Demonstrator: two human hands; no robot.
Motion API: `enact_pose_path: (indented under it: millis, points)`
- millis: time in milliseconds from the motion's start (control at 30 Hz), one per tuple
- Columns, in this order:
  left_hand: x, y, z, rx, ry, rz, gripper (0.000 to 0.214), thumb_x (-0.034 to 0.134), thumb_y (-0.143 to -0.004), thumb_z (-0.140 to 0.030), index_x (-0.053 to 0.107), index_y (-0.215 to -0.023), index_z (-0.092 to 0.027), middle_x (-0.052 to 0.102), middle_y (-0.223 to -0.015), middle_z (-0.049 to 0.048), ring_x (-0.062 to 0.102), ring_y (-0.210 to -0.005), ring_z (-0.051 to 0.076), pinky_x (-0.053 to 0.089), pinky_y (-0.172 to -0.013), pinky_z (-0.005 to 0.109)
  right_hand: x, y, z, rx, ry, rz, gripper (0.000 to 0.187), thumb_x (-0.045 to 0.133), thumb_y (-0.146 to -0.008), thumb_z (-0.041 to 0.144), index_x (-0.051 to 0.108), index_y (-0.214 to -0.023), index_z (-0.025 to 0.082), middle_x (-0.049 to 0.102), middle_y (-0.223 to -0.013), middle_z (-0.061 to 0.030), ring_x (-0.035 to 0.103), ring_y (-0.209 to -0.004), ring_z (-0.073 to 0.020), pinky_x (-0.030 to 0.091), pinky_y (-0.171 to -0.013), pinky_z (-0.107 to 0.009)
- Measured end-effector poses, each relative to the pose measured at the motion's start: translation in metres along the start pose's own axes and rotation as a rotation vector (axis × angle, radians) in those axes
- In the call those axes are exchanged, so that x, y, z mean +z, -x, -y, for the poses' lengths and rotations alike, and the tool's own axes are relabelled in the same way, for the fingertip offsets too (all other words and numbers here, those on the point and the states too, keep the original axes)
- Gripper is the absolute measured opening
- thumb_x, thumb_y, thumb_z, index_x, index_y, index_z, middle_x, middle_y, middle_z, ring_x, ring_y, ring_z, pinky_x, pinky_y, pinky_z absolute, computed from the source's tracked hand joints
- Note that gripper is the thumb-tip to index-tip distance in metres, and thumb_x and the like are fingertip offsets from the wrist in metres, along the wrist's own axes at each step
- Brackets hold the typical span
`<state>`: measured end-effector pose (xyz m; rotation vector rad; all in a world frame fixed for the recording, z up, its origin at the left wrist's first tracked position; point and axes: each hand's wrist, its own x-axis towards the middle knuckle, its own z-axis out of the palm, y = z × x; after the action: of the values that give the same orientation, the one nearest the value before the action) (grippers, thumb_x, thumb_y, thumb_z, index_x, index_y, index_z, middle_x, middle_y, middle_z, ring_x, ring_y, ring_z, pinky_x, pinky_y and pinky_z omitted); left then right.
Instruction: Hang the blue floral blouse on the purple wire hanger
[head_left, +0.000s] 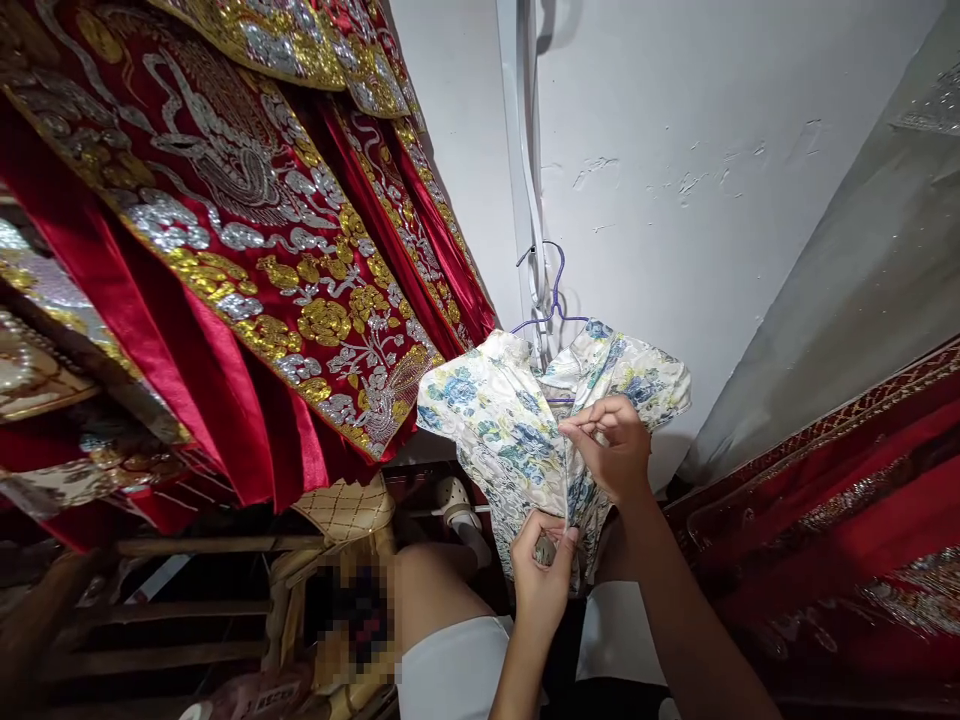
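A short-sleeved floral blouse (517, 420), white with blue and yellow flowers, hangs in front of me on a purple wire hanger (556, 290). Its front is partly open at the neck. My right hand (613, 445) pinches the front edge at chest height, thumb and forefinger together. Lower down, my left hand (541, 565) has its fingers closed on the same front edge. Whatever fastener may lie under the fingertips is too small to make out.
Red satin costume cloth (300, 230) with gold and silver sequins hangs at the left. A bamboo frame (195, 545) stands below it. More red embroidered fabric (847, 510) fills the right side. Behind the blouse, a white strap (529, 170) runs down the wall (675, 120).
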<state>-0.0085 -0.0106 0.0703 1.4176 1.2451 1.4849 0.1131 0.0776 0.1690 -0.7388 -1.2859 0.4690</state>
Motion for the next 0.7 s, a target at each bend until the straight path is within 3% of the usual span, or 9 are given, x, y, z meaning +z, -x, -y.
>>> enact_pose_path:
  millis: [133, 400, 533, 700]
  points:
    - [-0.002, -0.001, 0.003, -0.014, 0.002, 0.000, 0.028, 0.069, -0.088, -0.042, 0.062, -0.075, -0.018, 0.059, -0.070, 0.0010, 0.057, -0.070, 0.017, 0.046, -0.068, 0.027, 0.002, -0.024, -0.004, 0.006, 0.020, 0.067, 0.025, 0.075, -0.081, 0.020, 0.050, -0.082, 0.025, 0.068, -0.072, 0.0012, 0.063, -0.065, -0.0160, 0.045, -0.055, -0.027]
    - [0.009, 0.003, -0.004, -0.039, 0.061, 0.017, 0.026, 0.068, -0.089, -0.039, 0.061, -0.076, -0.018, 0.058, -0.068, 0.0007, 0.055, -0.067, 0.016, 0.045, -0.065, 0.026, -0.001, -0.095, -0.001, -0.051, 0.139, 0.254, 0.023, 0.073, -0.082, 0.019, 0.050, -0.082, 0.024, 0.065, -0.076, 0.0024, 0.045, -0.057, -0.0105, 0.036, -0.051, -0.027]
    - [0.015, 0.009, -0.004, -0.048, 0.062, 0.055, 0.025, 0.067, -0.089, -0.036, 0.059, -0.074, -0.018, 0.056, -0.069, 0.0004, 0.054, -0.066, 0.015, 0.043, -0.064, 0.026, -0.005, -0.117, 0.007, -0.149, 0.133, 0.214, 0.028, 0.071, -0.082, 0.015, 0.045, -0.078, 0.024, 0.064, -0.074, 0.0032, 0.044, -0.058, -0.0094, 0.034, -0.052, -0.028]
    - [0.010, 0.015, 0.003, -0.046, 0.023, 0.095, 0.022, 0.066, -0.090, -0.034, 0.061, -0.075, -0.019, 0.060, -0.071, 0.0014, 0.056, -0.068, 0.016, 0.045, -0.065, 0.026, -0.010, -0.125, 0.022, -0.207, 0.131, 0.172, 0.030, 0.072, -0.081, 0.013, 0.045, -0.076, 0.023, 0.062, -0.072, 0.0037, 0.043, -0.057, -0.0086, 0.033, -0.053, -0.027]
